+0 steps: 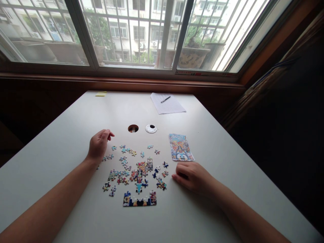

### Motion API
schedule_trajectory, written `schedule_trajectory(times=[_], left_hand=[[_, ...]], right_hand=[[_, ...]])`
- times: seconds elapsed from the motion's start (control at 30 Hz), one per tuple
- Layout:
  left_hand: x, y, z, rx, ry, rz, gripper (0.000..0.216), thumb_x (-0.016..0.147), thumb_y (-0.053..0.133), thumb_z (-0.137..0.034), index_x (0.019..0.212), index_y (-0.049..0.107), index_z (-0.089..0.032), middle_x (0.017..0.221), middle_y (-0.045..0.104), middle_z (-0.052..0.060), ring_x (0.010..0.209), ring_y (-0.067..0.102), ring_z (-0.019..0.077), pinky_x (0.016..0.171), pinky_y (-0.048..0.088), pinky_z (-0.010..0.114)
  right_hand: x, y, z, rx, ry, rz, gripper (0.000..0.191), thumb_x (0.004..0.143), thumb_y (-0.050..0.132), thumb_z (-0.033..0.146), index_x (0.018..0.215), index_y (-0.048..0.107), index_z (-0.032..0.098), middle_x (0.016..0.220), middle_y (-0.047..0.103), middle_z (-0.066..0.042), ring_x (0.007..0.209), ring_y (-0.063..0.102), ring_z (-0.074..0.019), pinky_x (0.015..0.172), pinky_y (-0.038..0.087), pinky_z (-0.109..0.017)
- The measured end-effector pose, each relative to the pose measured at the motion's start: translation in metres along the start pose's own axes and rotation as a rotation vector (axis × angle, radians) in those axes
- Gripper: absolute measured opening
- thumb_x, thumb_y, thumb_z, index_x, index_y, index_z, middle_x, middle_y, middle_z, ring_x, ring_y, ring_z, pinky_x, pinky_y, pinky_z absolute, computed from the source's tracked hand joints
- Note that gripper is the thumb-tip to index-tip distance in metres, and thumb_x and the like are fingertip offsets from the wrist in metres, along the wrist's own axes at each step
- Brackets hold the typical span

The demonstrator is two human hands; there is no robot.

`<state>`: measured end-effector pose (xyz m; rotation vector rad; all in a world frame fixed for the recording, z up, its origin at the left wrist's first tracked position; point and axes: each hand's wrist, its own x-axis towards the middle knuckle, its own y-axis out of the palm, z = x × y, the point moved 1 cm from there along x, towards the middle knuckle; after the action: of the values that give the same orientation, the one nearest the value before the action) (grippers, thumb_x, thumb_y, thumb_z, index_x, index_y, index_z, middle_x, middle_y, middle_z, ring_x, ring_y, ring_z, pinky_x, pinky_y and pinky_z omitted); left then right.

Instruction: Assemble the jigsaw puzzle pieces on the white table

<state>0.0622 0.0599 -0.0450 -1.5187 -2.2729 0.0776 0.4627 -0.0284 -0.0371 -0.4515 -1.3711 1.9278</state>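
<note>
My left hand [98, 144] is loosely closed over the left side of the scattered jigsaw pieces [123, 158], and nothing shows in its curled fingers. To the right of the pieces my right hand [191, 175] rests on the table with fingers curled and a gap above the thumb, nothing visible in it. Just beyond it lies the colourful picture sheet [180, 146]. A joined bottom strip of the puzzle [140, 201] lies nearest me. Above it is a joined middle section [140, 172], with loose and joined pieces on both sides.
The white table [63, 128] has a round cable hole [133, 128], its cover [151, 128] beside it. Farther back lie paper sheets [168, 104] with a pen [165, 99] on top and yellow sticky notes [101, 93]. A barred window [131, 37] stands behind the table.
</note>
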Motion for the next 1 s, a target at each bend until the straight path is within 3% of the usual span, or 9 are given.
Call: schedule_trajectory(times=[1.0], left_hand=[[0.0045,0.0013,0.0064,-0.129,-0.078,-0.017,0.030,0.087,0.056,-0.040,0.071,0.069,-0.018,0.066,0.054,0.002,0.062,0.050,0.0145,0.055,0.041,0.025]], right_hand=[[0.0005,-0.0019,0.0022,-0.015,-0.012,-0.009,0.030,0.099,0.053,0.035,0.073,0.049,0.021,0.071,0.056,-0.001,0.062,0.047,-0.0139,0.060,0.030,-0.027]])
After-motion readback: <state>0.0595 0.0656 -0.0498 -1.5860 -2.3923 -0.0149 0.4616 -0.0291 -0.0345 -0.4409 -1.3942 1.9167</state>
